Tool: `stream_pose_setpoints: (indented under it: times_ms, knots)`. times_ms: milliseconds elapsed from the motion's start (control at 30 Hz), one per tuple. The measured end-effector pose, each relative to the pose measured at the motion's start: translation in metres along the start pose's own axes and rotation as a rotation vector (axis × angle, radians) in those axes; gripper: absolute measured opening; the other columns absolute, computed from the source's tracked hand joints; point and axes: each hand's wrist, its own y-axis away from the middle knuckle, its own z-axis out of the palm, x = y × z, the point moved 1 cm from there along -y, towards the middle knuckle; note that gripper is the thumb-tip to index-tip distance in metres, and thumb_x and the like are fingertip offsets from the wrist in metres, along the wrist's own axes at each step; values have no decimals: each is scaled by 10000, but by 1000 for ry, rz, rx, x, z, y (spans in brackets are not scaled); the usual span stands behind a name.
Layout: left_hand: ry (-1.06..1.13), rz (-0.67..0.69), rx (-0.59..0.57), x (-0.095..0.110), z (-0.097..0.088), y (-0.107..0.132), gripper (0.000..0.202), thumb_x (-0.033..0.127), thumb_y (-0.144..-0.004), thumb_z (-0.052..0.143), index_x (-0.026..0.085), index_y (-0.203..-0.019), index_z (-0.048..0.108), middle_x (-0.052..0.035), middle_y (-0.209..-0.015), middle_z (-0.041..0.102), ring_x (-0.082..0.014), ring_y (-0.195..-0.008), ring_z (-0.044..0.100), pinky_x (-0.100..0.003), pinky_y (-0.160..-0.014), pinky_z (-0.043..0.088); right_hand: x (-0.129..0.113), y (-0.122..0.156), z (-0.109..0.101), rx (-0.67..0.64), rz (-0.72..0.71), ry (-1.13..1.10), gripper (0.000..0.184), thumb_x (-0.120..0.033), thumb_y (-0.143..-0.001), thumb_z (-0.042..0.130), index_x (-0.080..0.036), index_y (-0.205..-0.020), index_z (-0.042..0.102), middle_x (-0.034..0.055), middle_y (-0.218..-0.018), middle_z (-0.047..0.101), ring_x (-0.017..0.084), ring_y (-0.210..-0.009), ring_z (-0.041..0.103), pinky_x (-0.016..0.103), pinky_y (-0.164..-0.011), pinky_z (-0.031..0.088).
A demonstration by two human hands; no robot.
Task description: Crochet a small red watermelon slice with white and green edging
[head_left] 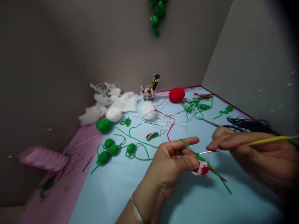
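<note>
My left hand [173,165] pinches a small crocheted piece [202,168] in red, white and green between thumb and fingers. Green yarn runs over its outstretched index finger, and green and red tails hang from the piece to the right. In my right hand [252,149] is a crochet hook [268,141] with a yellow handle; its metal tip meets the green top edge of the piece. Scissors [209,122] with dark handles show just behind my right hand; whether the fingers touch them is hidden.
Behind my hands lie a red-white-green crocheted slice [152,136], a red yarn ball [177,95], a white yarn ball [113,114] and a green yarn ball [104,125]. White stuffing [126,101], a pen tub [148,94] and black yarn [252,124] sit farther out. A pink spool [44,158] stands left.
</note>
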Motion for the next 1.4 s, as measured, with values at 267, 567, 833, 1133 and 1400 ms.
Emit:
stream_pose_setpoints:
  times_ms: [267,567,833,1133,1400]
  knots:
    - [-82,23,82,4,4,1,513,196,-420,922,105,-909,796,17,-557,658,-82,-511,562,-232,-584,412,-3,-4,8,86,260,-54,263,-571,-683,820,-310,-714,819,52,-691,781,169,-705,713,237,-639,591]
    - [-46,-46,107,1,1,-2,711,266,-314,974,77,-968,769,-7,-622,691,-90,-530,586,-243,-600,432,-7,-3,3,-179,-217,60,148,-400,-899,679,-355,-966,804,33,-826,821,205,-697,681,392,-671,540]
    - [-57,-28,76,2,2,2,699,242,-368,968,64,-1003,738,41,-559,636,-79,-509,561,-233,-586,409,-3,-7,3,-153,-43,37,153,-438,-894,673,-377,-919,812,28,-750,787,202,-712,649,371,-648,538]
    - [-47,-65,15,4,0,0,711,203,-410,946,62,-1073,734,29,-598,633,-89,-534,562,-249,-608,411,-8,-9,5,-100,65,-38,159,-477,-816,747,-337,-798,818,43,-681,776,193,-692,665,334,-662,567]
    - [-155,-2,104,-1,4,-1,550,212,-445,901,77,-960,759,29,-617,633,-77,-562,522,-246,-622,376,3,-7,16,5,630,-460,226,-429,-687,854,-215,-692,783,71,-673,733,158,-630,690,226,-612,577]
